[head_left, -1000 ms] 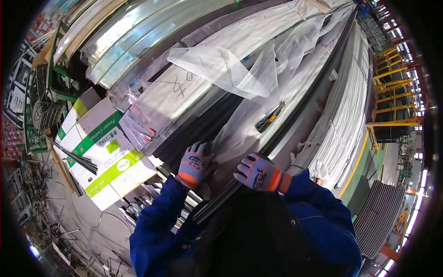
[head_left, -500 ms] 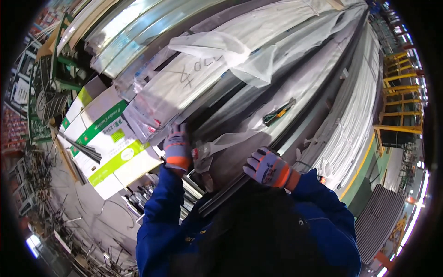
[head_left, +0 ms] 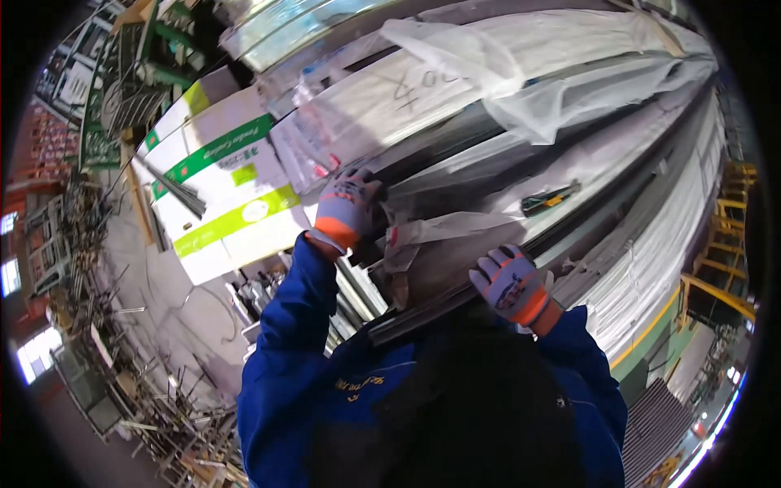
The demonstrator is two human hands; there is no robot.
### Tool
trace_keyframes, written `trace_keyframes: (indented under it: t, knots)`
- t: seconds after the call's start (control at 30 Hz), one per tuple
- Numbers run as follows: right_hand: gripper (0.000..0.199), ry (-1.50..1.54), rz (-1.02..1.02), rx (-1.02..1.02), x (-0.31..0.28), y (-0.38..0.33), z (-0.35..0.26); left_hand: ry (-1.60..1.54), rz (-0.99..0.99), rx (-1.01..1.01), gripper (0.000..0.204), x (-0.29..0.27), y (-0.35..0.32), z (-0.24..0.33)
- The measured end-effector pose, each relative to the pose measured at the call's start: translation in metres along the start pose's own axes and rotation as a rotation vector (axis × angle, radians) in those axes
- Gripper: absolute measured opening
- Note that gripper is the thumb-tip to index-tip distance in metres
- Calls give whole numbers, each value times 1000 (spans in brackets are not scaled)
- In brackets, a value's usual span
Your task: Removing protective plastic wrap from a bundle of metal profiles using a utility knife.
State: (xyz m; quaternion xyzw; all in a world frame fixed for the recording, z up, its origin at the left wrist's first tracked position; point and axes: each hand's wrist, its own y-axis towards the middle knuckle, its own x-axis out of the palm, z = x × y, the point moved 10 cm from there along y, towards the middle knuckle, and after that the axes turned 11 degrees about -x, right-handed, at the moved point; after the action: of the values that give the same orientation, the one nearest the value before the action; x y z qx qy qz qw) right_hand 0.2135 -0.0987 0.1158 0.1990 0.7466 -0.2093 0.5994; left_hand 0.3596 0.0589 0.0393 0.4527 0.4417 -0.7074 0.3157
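Note:
Both my hands wear grey gloves with orange cuffs. My left hand bends its fingers over the near end of a dark metal profile, beside wrapped profiles; its fingertips are partly hidden. My right hand is closed over a long dark profile that runs from my body toward the far right; its palm side is hidden. Between the hands lies a wide profile with torn white film. A green and orange-yellow cutter-like tool rests on the stack beyond them.
White-wrapped profiles fill the right side. A white and green carton stands at the left, with short dark strips on it. Metal bars lie below my left hand. Yellow racks stand far right.
The view has swung, so the stack sits farther right and the carton higher. My left hand's fingers, stretched upward before, now bend over the dark profile's end. My right hand stays on the long profile.

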Motion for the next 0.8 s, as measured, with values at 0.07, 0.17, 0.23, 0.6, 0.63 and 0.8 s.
trace_keyframes:
  t: [0.07, 0.17, 0.23, 0.6, 0.63, 0.8]
  knots:
    - [25, 38, -95, 68, 8, 7, 11, -230, 202, -6, 35, -30, -17, -17]
    - [27, -91, -41, 105, 3, 22, 17, -478, 288, 282, 38, -59, -51, 16]
    - [30, -106, -60, 91, 7, 39, 21, -590, 134, 458, 40, -45, -57, 48]
    - [25, 11, -409, 1, 56, 37, 16, -92, 61, 494, 46, 12, -29, 36]
    - [24, 12, -414, -22, 57, 34, 12, -77, 63, 437, 47, 13, -22, 30]
    - [20, 22, -347, -44, 42, 33, 13, -171, 71, 352, 43, 14, -4, 14]
